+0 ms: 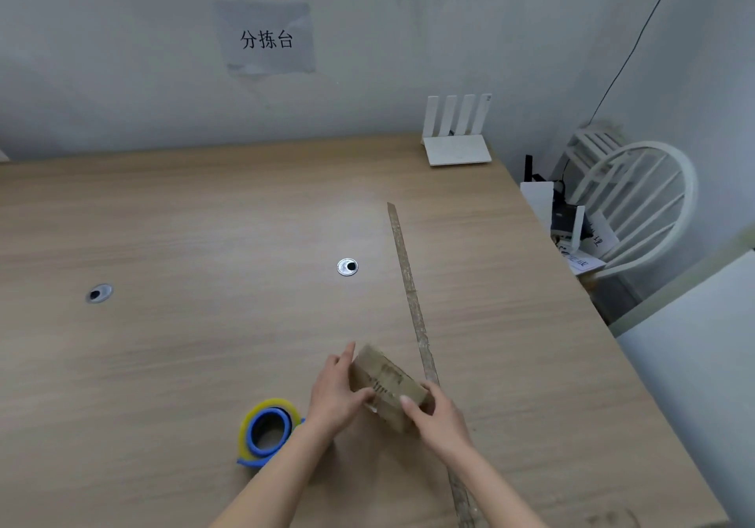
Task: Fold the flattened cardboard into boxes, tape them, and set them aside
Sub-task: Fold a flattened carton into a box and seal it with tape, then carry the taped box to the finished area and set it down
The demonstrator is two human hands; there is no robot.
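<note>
A small brown cardboard box (386,384) with dark print on its top face sits low in the head view, just above the wooden table (204,221). My left hand (337,392) grips its left side, thumb on the near face and fingers along the far edge. My right hand (437,415) holds its right near corner, thumb on top. A roll of tape in a blue and yellow dispenser (267,431) lies on the table just left of my left forearm.
A long thin wooden strip (412,294) lies on the table, running from mid-table toward me past the box's right side. Two metal cable grommets (347,267) (99,293) are set in the tabletop. A white router (456,147) stands at the back right corner; a white chair (637,200) is beyond the right edge.
</note>
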